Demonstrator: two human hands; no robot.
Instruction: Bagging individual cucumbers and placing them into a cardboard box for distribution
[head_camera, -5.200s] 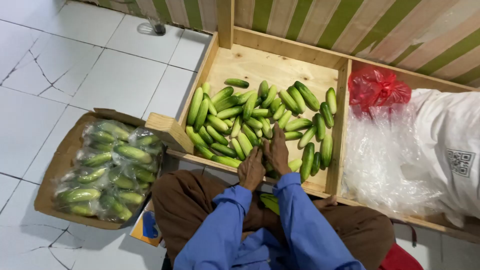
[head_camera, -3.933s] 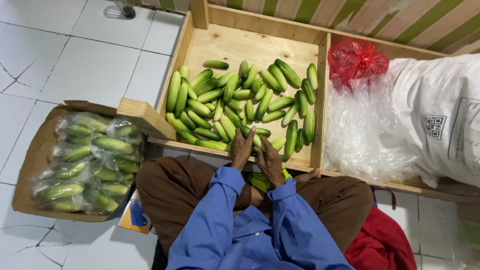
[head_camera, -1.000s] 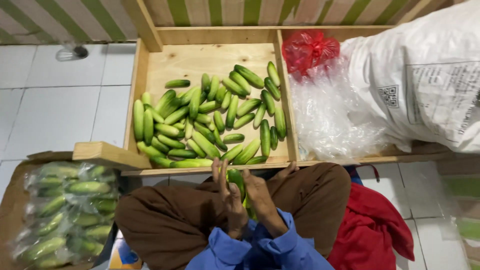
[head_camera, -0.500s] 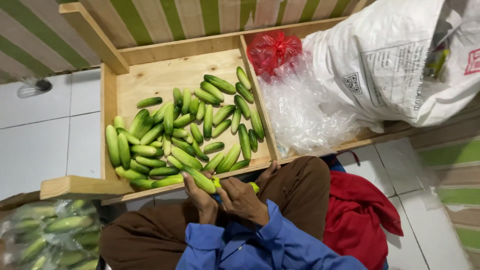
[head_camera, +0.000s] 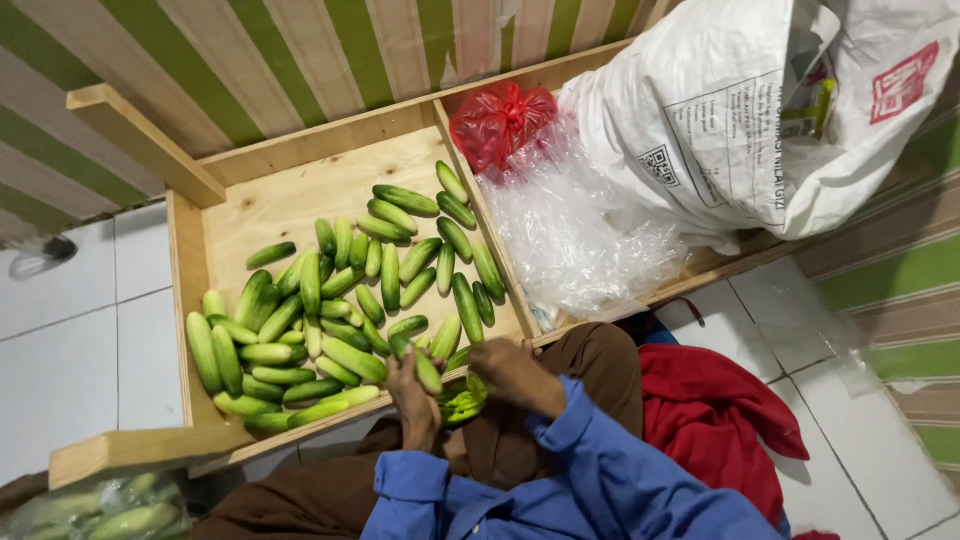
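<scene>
Closest to you are your blue sleeves (head_camera: 560, 480) and brown trousers (head_camera: 300, 500), and both hands are working right at the front edge of the wooden crate (head_camera: 190, 250). Your left hand (head_camera: 412, 395) is wrapped around a cucumber (head_camera: 427, 372), fingers curled on it, holding it just above the crate's front rail. Your right hand (head_camera: 512, 372) sits just beside it, fingers bent over a small bunch of cucumbers in clear wrap (head_camera: 462, 400) resting in your lap, though I can't really tell how tight that grip is. Down at the bottom left corner there's a bag of packed cucumbers (head_camera: 110, 510), only partly in view. To your right a red cloth (head_camera: 720, 415) is lying on the white tiled floor (head_camera: 60, 350). Past your hands, the crate holds a loose pile of cucumbers (head_camera: 330, 310), thickest at the left and front and thinning toward the back. The next compartment over has crumpled clear plastic (head_camera: 580, 240), then a red plastic bag (head_camera: 500, 120) further back, with a big white sack (head_camera: 740, 110) leaning over that side. Behind it all is a green and tan striped wall (head_camera: 300, 60).
</scene>
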